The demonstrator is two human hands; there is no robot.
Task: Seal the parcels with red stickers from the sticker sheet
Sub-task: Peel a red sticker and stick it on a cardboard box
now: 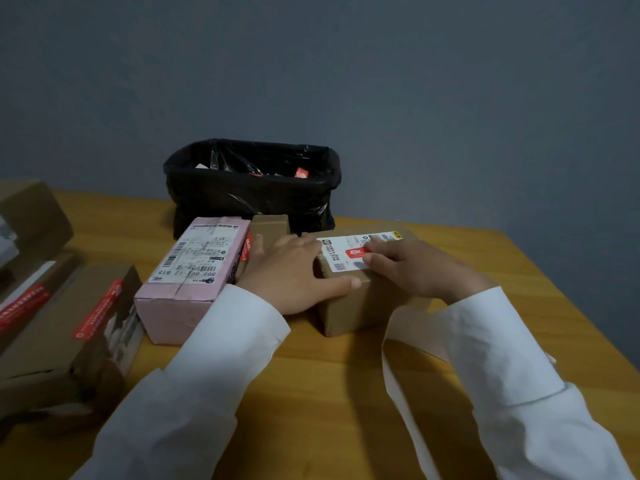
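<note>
- Our left hand [294, 271] braces the brown parcel [360, 292], fingers flat, thumb along its near edge.
- Our right hand [415, 268] presses the red sticker [358, 252] on the parcel's top, fingers extended; uneven pressure could crease it.

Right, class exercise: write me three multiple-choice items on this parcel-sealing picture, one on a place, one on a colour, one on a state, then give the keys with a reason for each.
1. Where is the black bin bag?
A. behind the parcels, by the wall
B. on the floor
C. on top of the pink parcel

2. What colour is the parcel just to the left of the left hand?
A. blue
B. pink
C. green

3. What is the right hand doing?
A. hanging idle off the table
B. lifting the bin bag
C. pressing a red sticker onto the brown box

Keys: 1 A, the bag stands on the table at its far edge. 2 B, its wrapping is pink under a white label. 3 C, its fingertips lie on the sticker on the box's label while the left hand steadies the box.
</note>
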